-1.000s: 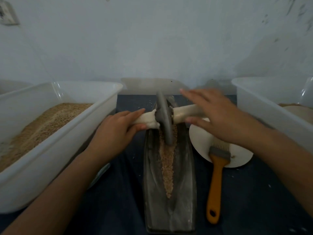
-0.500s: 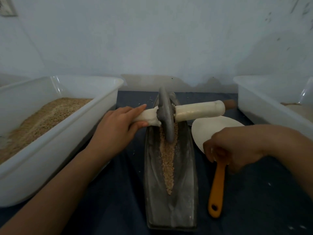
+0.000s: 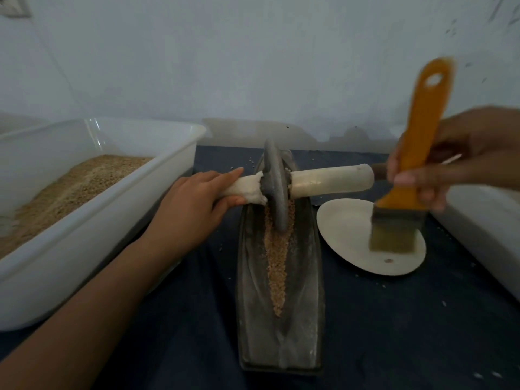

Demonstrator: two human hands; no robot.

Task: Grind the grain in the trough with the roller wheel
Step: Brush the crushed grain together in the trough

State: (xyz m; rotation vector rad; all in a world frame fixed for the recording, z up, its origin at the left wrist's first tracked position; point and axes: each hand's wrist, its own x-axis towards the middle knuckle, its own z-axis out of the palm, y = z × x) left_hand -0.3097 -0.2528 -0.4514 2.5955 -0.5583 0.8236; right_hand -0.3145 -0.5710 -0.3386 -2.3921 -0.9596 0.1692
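Grain [image 3: 277,260] lies in a thin tan line along the groove of the dark, boat-shaped trough [image 3: 304,291], which stands lengthwise in the middle of the dark blue tabletop [image 3: 394,319]. The grey roller wheel [image 3: 277,190] stands upright in the far part of the trough, with its lower edge down in the grain. A pale handle [image 3: 332,180] passes through the wheel and sticks out to both sides. The left hand [image 3: 194,209] holds the left end of this handle; its grip is closed around it, with the index finger stretched along the top. The right hand [image 3: 439,170] is lifted above the right side of the tabletop and its grip pinches an orange-handled brush [image 3: 413,164] low on the handle, which points upward while the bristles point down, over a round pale plate [image 3: 351,237]. The brush is blurred. The plate lies just to the right of the trough. On the left stands a white tub [image 3: 112,220] with a heap of tan grain inside, and at the right edge another white tub [image 3: 478,220] is partly visible.
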